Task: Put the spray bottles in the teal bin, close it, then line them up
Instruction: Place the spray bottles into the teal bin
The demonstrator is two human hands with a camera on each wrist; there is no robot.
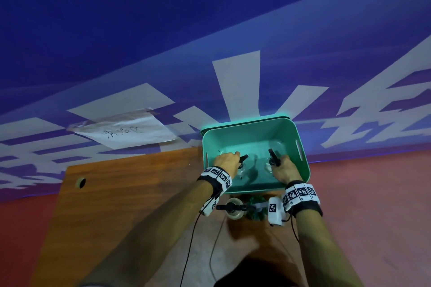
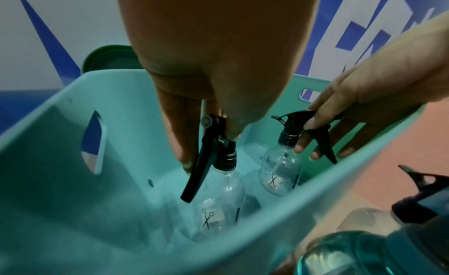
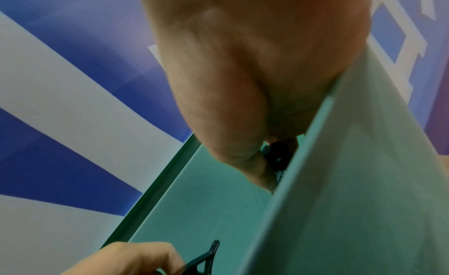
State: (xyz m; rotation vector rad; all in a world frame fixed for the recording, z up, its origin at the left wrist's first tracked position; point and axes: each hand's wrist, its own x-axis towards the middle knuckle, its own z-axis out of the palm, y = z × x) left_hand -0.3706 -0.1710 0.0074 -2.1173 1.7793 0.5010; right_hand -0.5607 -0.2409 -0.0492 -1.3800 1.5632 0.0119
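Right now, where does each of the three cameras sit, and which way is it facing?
Head: worn high, facing forward and down at the teal bin on the table; both forearms and hands show.
Left wrist: looks along the left hand into the bin at two clear spray bottles; the right hand also shows.
Right wrist: pressed close against the bin's wall, mostly filled by the right hand.
Shared: head and left wrist both show both bottles.

Bare forearms each wear a black wristband [image 1: 215, 178] ringed with white tiles printed with black square codes, a white tagged camera box [image 1: 274, 211] below each wrist, and thin black cables [image 1: 190, 247] trailing back.
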